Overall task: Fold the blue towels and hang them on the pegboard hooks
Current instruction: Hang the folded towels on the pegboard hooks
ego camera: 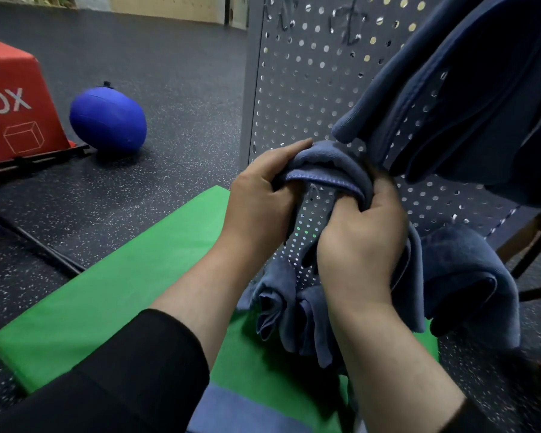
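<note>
Both fists curled around one blue towel (328, 164), left hand (260, 201) and right hand (359, 242) gripping opposite ends of an arched fold bunched up against the pegboard (297, 89). Long axis hanging downward from the grip, loose soft tails draped over green padding (113, 295). Hook possibly under the arch, hidden by plush cloth. Another towel (469, 98) already hung above right. Perforated grey metal panel behind.

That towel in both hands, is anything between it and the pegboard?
Nothing visible. The left hand and right hand grip the towel right against the pegboard. Another towel already hangs above to the right, beside it, not in its path.
</note>
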A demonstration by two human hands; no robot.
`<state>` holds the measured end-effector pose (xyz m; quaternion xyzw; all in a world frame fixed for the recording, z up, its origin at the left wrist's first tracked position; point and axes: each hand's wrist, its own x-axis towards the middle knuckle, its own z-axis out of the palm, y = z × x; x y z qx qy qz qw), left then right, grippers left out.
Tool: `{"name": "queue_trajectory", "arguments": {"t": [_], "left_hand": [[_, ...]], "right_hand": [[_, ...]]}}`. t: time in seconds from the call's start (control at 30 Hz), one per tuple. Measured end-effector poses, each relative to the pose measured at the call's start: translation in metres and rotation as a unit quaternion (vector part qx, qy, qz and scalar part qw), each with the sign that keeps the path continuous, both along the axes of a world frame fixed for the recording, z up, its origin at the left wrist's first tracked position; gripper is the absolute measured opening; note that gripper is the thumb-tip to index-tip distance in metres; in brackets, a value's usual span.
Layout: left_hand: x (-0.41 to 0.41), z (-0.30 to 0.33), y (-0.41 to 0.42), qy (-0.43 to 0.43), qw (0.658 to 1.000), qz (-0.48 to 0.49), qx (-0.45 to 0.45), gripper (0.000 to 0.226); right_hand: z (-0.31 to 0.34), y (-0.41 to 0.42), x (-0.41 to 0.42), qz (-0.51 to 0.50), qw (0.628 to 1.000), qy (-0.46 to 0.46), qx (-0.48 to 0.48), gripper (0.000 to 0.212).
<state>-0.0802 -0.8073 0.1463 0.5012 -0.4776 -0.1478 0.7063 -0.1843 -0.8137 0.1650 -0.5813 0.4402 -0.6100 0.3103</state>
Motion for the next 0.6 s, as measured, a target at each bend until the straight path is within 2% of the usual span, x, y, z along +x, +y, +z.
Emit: {"name": "queue_trajectory", "arguments": {"t": [0.27,0.5,0.6], "left_hand": [[0.009,-0.028,-0.014,-0.007,0.995,0.032,0.09,0.046],[0.008,-0.07,-0.013,0.013,0.989,0.006,0.146,0.043],[0.008,-0.086,0.0,-0.01,0.984,-0.005,0.179,0.052]], "right_hand": [[-0.026,-0.035,0.008,0.008,0.994,0.11,0.024,0.044],[-0.064,-0.02,0.008,0.065,0.978,0.19,0.061,0.072],[-0.081,0.0,-0.002,0.083,0.967,0.241,0.026,0.084]]}}
